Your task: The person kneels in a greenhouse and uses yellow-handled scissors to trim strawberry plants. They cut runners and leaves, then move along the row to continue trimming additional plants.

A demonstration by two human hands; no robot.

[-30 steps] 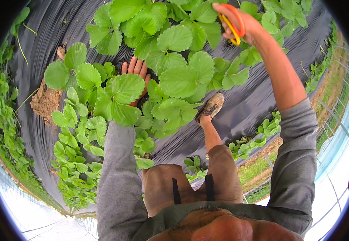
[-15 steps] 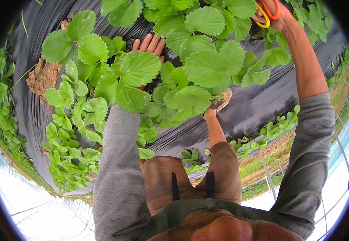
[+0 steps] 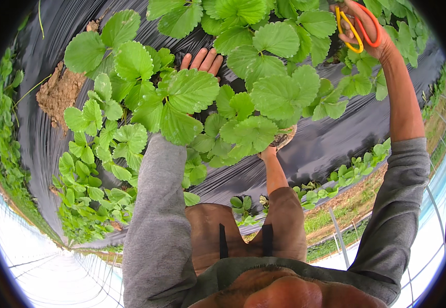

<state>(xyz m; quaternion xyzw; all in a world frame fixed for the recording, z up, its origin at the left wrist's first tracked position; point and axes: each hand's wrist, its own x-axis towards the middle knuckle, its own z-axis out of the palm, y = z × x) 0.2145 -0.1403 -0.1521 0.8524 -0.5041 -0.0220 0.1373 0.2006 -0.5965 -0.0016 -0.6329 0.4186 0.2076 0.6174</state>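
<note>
My left hand (image 3: 202,61) reaches under the leaves of a strawberry plant (image 3: 189,92). Its stretched fingers show beyond the leaves, lying against the black plastic sheet (image 3: 331,136); the palm and wrist are hidden by foliage. At the far right, my right hand (image 3: 379,43) is closed on a pair of scissors with one yellow and one orange handle loop (image 3: 369,25). The blades cannot be made out. Strawberry leaves (image 3: 356,84) grow just below that hand.
More strawberry plants (image 3: 94,192) fill the left side, near a clump of brown soil (image 3: 60,95) on the sheet. My foot (image 3: 283,137) stands on the sheet behind the leaves. A metal post (image 3: 339,236) rises at the lower right, by a grassy strip.
The plants and my left hand appear shifted slightly right in the picture. My right hand has come a little nearer with the scissors, and more of their handles shows.
</note>
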